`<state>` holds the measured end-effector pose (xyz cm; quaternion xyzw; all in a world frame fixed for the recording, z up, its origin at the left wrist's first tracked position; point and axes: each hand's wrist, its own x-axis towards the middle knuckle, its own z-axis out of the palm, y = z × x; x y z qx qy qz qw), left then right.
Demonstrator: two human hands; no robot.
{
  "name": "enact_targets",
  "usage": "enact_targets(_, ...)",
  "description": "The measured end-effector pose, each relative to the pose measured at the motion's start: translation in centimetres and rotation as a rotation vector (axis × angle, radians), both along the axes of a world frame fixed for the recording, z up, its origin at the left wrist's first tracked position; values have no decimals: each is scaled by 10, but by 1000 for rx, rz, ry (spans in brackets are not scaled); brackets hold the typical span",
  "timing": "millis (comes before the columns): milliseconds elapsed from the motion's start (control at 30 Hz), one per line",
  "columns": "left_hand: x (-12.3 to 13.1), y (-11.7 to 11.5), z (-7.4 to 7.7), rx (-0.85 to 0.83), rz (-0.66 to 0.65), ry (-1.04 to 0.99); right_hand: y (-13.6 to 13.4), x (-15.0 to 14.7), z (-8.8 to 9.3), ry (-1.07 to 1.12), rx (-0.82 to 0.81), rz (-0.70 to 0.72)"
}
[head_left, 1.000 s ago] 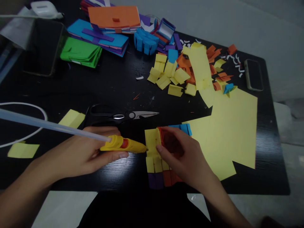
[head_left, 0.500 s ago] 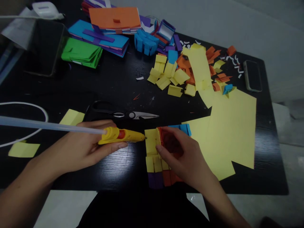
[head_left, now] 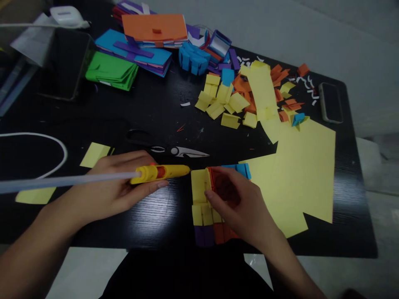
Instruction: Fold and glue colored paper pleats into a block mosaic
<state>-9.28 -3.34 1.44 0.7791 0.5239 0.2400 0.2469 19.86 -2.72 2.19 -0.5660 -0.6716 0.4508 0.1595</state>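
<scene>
My left hand [head_left: 115, 182] is closed around a yellow hot glue gun [head_left: 170, 170], with a long translucent glue stick [head_left: 77, 179] running out of its back to the left. The nozzle points right, at the upper left edge of a folded-paper piece [head_left: 199, 187] made of yellow, purple, orange and blue sections. My right hand [head_left: 240, 199] pinches an upright yellow and orange fold of this piece between thumb and fingers. Its palm hides part of the orange section. Beyond the glue gun lies a pair of black-handled scissors [head_left: 190, 152], blades toward the right.
Large yellow paper sheets [head_left: 305, 170] lie to the right, below a heap of small yellow folded papers [head_left: 218, 95] and orange scraps. Folded paper wallets [head_left: 154, 29] are stacked at the back. A phone [head_left: 331, 102] rests near the right edge; a white cable [head_left: 64, 149] curls at left.
The glue gun's tip has risen slightly to the top left edge of the paper piece, and the glue stick's far end has swung lower. My right hand keeps its pinch.
</scene>
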Motion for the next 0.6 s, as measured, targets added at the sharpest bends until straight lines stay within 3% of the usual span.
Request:
enact_targets(100,-2,-1,2,78,-91,-47,-1,0,0,-13,6,5)
enact_targets(400,-20,-6,5,243,325,-5,-2,-3,-5,-51,159,127)
enact_targets(600,-27,0,3,232,388,229,1,-17,-9,-306,311,197)
